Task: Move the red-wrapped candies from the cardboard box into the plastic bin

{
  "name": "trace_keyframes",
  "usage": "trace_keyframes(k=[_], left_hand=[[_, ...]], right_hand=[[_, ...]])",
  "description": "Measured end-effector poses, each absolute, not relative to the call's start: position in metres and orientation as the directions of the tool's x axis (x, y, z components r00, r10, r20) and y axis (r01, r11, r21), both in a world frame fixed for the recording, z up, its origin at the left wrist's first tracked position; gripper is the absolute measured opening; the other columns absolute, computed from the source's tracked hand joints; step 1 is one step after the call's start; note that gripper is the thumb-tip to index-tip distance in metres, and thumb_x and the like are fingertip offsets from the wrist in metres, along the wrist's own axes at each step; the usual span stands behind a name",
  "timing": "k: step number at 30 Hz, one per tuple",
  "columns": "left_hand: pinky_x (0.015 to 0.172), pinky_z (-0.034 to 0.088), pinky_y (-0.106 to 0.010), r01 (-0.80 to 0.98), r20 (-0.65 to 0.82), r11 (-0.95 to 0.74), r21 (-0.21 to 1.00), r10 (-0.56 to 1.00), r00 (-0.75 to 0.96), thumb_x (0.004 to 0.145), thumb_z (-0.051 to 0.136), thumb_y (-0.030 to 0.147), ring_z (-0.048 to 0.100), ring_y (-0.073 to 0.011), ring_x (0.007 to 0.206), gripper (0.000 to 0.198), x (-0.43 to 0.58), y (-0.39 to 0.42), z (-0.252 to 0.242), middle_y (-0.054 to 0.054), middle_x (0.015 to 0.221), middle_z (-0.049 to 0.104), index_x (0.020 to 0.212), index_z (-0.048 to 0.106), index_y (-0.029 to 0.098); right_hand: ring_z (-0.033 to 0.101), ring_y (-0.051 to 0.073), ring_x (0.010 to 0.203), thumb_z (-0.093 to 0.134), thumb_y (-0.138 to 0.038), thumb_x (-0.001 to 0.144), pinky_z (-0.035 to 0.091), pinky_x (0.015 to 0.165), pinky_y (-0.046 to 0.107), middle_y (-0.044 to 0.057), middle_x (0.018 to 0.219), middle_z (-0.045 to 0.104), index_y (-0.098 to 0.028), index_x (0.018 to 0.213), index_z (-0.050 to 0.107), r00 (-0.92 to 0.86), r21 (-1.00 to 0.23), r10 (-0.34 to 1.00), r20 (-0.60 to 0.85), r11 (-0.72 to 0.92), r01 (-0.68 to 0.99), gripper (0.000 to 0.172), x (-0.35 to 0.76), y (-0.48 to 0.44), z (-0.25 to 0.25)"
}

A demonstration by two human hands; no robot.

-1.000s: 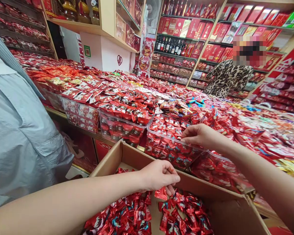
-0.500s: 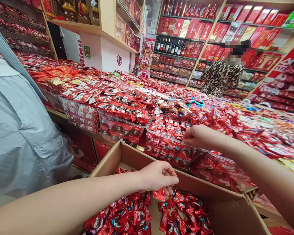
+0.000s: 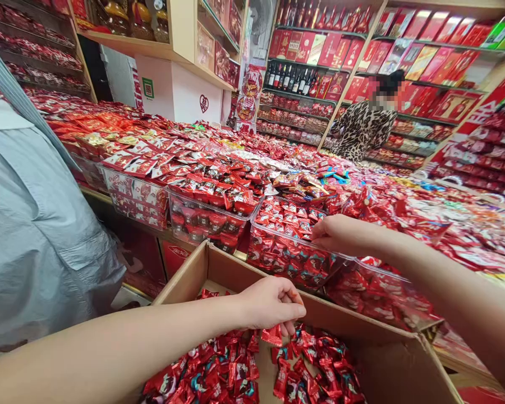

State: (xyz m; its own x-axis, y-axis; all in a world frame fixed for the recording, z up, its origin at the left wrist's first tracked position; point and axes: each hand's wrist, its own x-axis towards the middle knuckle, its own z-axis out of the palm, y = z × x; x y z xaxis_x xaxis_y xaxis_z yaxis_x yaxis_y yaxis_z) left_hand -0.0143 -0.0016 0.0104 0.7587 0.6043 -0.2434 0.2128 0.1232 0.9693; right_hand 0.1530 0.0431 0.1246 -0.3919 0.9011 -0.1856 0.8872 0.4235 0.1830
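My left hand [image 3: 273, 304] hovers over an open cardboard box [image 3: 398, 359], its fingers curled around a red wrapped candy [image 3: 271, 336] that pokes out below them. More red candies with dark and teal print lie in the box in two heaps, bare cardboard between them. Farther up, my right hand [image 3: 335, 232] is at the right side of a clear plastic bin [image 3: 292, 255] filled with neatly laid red candies. Its fingers are bent and closed together at the candies; whatever they hold is hidden by the hand.
More clear bins of candy [image 3: 210, 216] run along the counter front, with a wide spread of wrapped sweets behind. A person in light blue clothing [image 3: 46, 235] stands close on the left. Another person in a leopard-print top [image 3: 364, 132] is by the back shelves [image 3: 307, 101].
My right hand has shifted very slightly left along the bin. My left hand stays nearly in place. The person in leopard print has moved left.
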Motion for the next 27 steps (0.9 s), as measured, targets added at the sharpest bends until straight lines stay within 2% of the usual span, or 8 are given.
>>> trace_keyframes(k=[10,20,23,27], left_hand=[[0.040,0.041,-0.019,0.175,-0.206,0.112,0.978,0.624,0.754,0.068,0.049,0.023,0.052,-0.0089,0.043,0.011,-0.014,-0.001,0.009,0.005,0.052,0.048,0.074,0.045,0.014],[0.040,0.039,-0.018,0.186,-0.206,0.097,0.978,0.618,0.759,0.068,0.049,0.022,0.051,-0.0083,0.041,0.011,-0.015,-0.001,0.008,0.004,0.052,0.048,0.074,0.045,0.014],[0.040,0.040,-0.018,0.185,-0.206,0.100,0.978,0.627,0.751,0.069,0.049,0.023,0.052,-0.0087,0.043,0.011,-0.015,0.000,0.007,0.004,0.053,0.048,0.074,0.045,0.014],[0.038,0.039,-0.017,0.161,-0.185,0.097,0.982,0.645,0.742,0.069,0.051,0.027,0.052,-0.0081,0.043,0.016,-0.014,0.001,0.006,0.005,0.055,0.047,0.077,0.045,0.014]], right_hand=[[0.055,0.017,0.056,0.040,-0.018,0.070,0.033,0.049,0.025,0.010,0.062,0.063,-0.015,0.063,0.062,-0.323,0.372,0.935,-0.148,0.356,0.857,0.023,0.153,0.052,0.133],[0.055,0.013,0.054,0.046,-0.022,0.067,0.033,0.046,0.021,0.004,0.062,0.065,-0.017,0.064,0.063,-0.339,0.329,0.910,-0.240,0.405,0.853,0.019,0.151,0.045,0.134],[0.053,0.013,0.051,0.042,-0.022,0.070,0.033,0.045,0.021,0.004,0.060,0.063,-0.017,0.065,0.062,-0.331,0.339,0.921,-0.206,0.385,0.859,0.021,0.150,0.044,0.135],[0.053,0.013,0.054,0.038,-0.023,0.074,0.037,0.052,0.022,0.005,0.062,0.063,-0.016,0.064,0.059,-0.377,0.345,0.920,-0.103,0.389,0.854,0.025,0.153,0.043,0.144]])
